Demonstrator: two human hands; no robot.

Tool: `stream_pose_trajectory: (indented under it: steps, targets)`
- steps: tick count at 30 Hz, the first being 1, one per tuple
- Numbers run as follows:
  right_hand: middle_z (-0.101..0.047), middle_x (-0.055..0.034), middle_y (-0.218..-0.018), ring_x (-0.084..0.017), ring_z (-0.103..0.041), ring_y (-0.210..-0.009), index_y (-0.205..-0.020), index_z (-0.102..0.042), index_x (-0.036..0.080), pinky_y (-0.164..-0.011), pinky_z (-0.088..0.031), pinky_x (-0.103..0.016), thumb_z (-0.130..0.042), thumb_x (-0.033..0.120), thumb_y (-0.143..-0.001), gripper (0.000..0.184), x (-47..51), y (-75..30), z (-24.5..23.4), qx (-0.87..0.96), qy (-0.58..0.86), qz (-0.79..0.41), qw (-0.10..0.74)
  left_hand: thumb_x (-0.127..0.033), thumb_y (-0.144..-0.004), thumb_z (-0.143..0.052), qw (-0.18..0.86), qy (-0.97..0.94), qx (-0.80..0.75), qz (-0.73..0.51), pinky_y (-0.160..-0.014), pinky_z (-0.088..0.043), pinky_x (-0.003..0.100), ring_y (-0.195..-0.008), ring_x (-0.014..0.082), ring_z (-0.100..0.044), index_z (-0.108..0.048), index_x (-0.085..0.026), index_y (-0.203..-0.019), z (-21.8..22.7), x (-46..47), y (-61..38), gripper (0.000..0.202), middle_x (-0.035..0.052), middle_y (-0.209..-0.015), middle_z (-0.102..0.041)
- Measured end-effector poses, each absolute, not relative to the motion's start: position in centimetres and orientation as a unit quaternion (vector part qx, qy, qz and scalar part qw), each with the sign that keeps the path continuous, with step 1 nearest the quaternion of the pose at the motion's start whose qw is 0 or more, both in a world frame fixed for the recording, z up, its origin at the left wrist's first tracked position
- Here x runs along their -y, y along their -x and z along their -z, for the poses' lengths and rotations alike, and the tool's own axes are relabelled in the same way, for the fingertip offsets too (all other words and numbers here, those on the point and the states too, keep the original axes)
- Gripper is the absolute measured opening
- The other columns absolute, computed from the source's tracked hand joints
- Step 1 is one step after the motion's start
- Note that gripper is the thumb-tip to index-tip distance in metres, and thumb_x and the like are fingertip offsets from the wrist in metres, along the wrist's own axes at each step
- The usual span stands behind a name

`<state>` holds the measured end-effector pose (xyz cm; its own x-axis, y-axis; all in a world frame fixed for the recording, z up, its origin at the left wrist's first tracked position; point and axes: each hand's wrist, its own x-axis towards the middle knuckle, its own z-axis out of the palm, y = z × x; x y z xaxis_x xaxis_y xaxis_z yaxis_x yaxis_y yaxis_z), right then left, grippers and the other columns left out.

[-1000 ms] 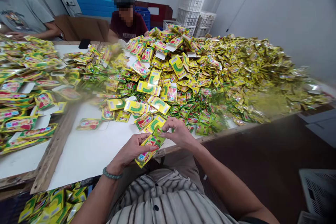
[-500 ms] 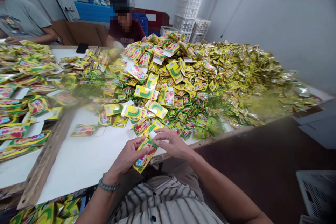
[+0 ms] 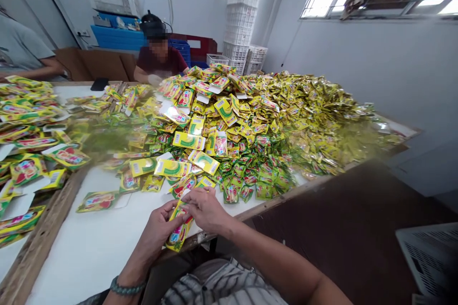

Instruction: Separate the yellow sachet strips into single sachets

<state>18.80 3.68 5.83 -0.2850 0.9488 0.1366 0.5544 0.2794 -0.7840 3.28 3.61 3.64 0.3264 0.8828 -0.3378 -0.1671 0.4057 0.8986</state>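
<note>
My left hand [image 3: 157,231] grips a yellow-green sachet card [image 3: 178,233] at the near edge of the white table [image 3: 93,252], fingers curled round its left side. My right hand [image 3: 205,209] pinches the card's top end, fingers closed on it. Just beyond my hands lie loose printed cards [image 3: 171,168] and small green sachets [image 3: 246,186]. A very large heap of yellow sachets [image 3: 304,119] covers the table's right half.
Across the table sits a person in a dark red shirt [image 3: 159,59]; another person's arm [image 3: 39,64] shows at far left. Filled cards are stacked at left [image 3: 28,133]. White crates [image 3: 241,14] stand against the back wall. A wooden batten [image 3: 39,243] divides the table.
The camera has tilted upward, so everything sits lower in the picture. My hands have drawn closer together on the card, and the right hand now covers its top end.
</note>
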Motion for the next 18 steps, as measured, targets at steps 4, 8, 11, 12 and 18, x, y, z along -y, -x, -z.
stream_pose_trajectory:
  steps: [4, 8, 11, 12, 18]
  targets:
    - [-0.071, -0.0003, -0.095, -0.018, -0.055, -0.108, -0.099, -0.062, 0.025, -0.095, -0.027, -0.036, -0.065, 0.019, -0.082, 0.017, -4.5, -18.3, -6.5, 0.735, 0.498, -0.271, 0.371, -0.036, -0.055, -0.085, 0.686, -0.405, -0.456, -0.397, -0.069, -0.054, 0.030, -0.075, 0.0204, -0.068, -0.062, -0.018, -0.105, -4.0, -4.4, -2.4, 0.057, 0.0027, -0.088, -0.073]
    - [-0.072, -0.0034, -0.092, -0.023, -0.047, -0.122, -0.107, -0.061, 0.025, -0.101, -0.022, -0.040, -0.071, 0.025, -0.078, 0.031, -4.4, -18.5, -7.0, 0.728, 0.510, -0.228, 0.398, -0.039, -0.058, -0.083, 0.651, -0.424, -0.469, -0.420, -0.069, -0.054, 0.030, -0.078, 0.0212, -0.067, -0.063, -0.016, -0.104, -4.2, -4.6, -2.3, 0.055, 0.0045, -0.091, -0.073]
    - [-0.072, -0.0036, -0.092, -0.023, -0.050, -0.120, -0.102, -0.062, 0.026, -0.102, -0.021, -0.042, -0.067, 0.026, -0.081, 0.022, -4.1, -18.8, -6.5, 0.734, 0.504, -0.265, 0.370, -0.039, -0.059, -0.082, 0.645, -0.438, -0.457, -0.428, -0.073, -0.054, 0.031, -0.081, 0.0220, -0.067, -0.064, -0.015, -0.106, -3.9, -4.2, -2.6, 0.056, 0.0048, -0.092, -0.073]
    - [-0.072, -0.0031, -0.094, -0.022, -0.052, -0.117, -0.099, -0.063, 0.026, -0.102, -0.021, -0.042, -0.066, 0.025, -0.082, 0.017, -4.0, -18.8, -6.2, 0.731, 0.506, -0.278, 0.363, -0.039, -0.059, -0.082, 0.647, -0.440, -0.455, -0.425, -0.073, -0.053, 0.031, -0.081, 0.0219, -0.067, -0.065, -0.015, -0.105, -3.6, -4.0, -2.7, 0.055, 0.0048, -0.091, -0.073]
    - [-0.069, 0.0018, -0.083, -0.016, -0.062, -0.089, -0.077, -0.062, 0.022, -0.095, -0.032, -0.037, -0.060, 0.013, -0.080, 0.010, -4.6, -18.4, -5.0, 0.753, 0.517, -0.297, 0.277, -0.038, -0.059, -0.082, 0.674, -0.424, -0.467, -0.386, -0.066, -0.051, 0.028, -0.073, 0.0202, -0.066, -0.067, -0.015, -0.097, -2.8, -3.1, -2.4, 0.047, 0.0038, -0.082, -0.073]
